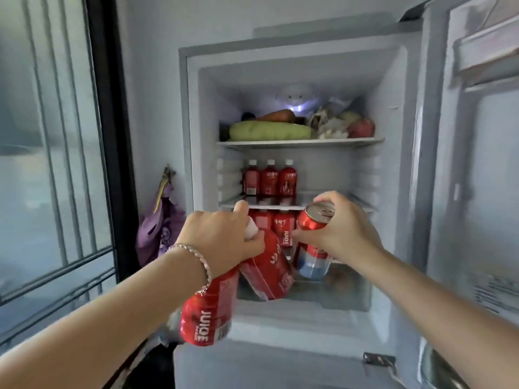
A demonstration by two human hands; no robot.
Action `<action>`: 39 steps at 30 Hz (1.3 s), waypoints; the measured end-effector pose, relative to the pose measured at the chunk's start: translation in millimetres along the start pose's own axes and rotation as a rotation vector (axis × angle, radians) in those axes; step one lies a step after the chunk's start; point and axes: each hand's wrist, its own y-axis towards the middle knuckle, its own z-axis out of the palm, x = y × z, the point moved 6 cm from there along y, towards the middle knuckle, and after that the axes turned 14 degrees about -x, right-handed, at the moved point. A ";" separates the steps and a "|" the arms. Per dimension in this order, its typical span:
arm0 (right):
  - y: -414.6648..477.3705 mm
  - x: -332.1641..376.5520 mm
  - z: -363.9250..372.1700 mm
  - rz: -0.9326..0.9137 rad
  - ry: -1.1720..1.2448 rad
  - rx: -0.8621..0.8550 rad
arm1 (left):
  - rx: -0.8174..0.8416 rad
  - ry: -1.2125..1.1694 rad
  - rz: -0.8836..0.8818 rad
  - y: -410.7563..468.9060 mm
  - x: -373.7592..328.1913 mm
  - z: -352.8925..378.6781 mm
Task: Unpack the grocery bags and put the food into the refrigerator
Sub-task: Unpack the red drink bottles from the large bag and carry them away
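Observation:
The refrigerator (196, 164) stands open in front of me. My left hand (222, 240) grips two red juice bottles by their necks: one bottle (207, 313) hangs below my wrist, the other (269, 273) tilts toward the lower shelf. My right hand (339, 231) holds a red can (311, 220) from the side, in front of the middle shelf's edge. A second can (314, 262), red and blue, sits just below it, under my palm; whether my hand holds it too is unclear.
Three red juice bottles (269, 179) stand on the middle shelf (359, 204), more (283, 228) on the shelf below. Vegetables (269, 130) and fruit (361, 127) fill the top shelf. The fridge door (477, 192) is swung open at right. A purple bag (160, 228) hangs at left.

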 end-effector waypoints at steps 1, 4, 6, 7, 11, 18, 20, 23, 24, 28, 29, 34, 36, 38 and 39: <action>22.6 -6.4 10.8 -0.002 0.012 -0.042 | -0.026 0.010 0.001 19.0 4.8 12.2; 88.6 -21.5 42.2 -0.032 0.022 -0.133 | -0.085 0.049 -0.026 75.8 19.9 46.9; 126.8 -30.6 62.0 -0.077 -0.024 -0.171 | -0.149 0.106 -0.016 112.0 26.4 66.7; 145.0 -35.7 71.0 -0.091 -0.047 -0.191 | -0.189 0.141 0.005 129.5 28.2 76.3; 209.4 -63.2 104.6 -0.035 -0.111 -0.221 | -0.261 0.240 0.082 182.4 33.8 119.3; 293.0 -123.6 149.5 0.121 -0.235 -0.101 | -0.199 0.253 0.157 241.5 43.8 191.0; 309.3 -136.3 165.7 0.132 -0.293 -0.030 | -0.173 0.260 0.198 254.7 43.4 199.9; 329.8 -154.7 186.7 0.176 -0.281 -0.005 | -0.174 0.279 0.281 266.8 39.7 211.4; 336.7 -158.8 192.8 0.177 -0.277 -0.020 | -0.185 0.285 0.307 268.7 37.8 214.9; 357.5 -168.0 218.1 0.140 -0.306 -0.050 | -0.206 0.281 0.341 273.4 31.0 226.4; 359.7 -169.8 224.3 0.148 -0.302 -0.041 | -0.201 0.278 0.342 274.0 29.8 228.8; 341.1 -147.3 230.0 0.124 -0.459 -0.078 | -0.193 0.253 0.337 276.0 30.8 235.8; 318.8 -114.3 229.1 -0.074 -0.317 0.000 | -0.209 0.256 0.342 275.2 30.9 236.0; 283.2 -80.0 228.4 -0.211 -0.025 0.330 | -0.223 0.250 0.352 273.1 27.5 232.1; 265.5 -69.0 228.5 -0.213 0.095 0.505 | -0.234 0.242 0.359 271.5 25.7 230.3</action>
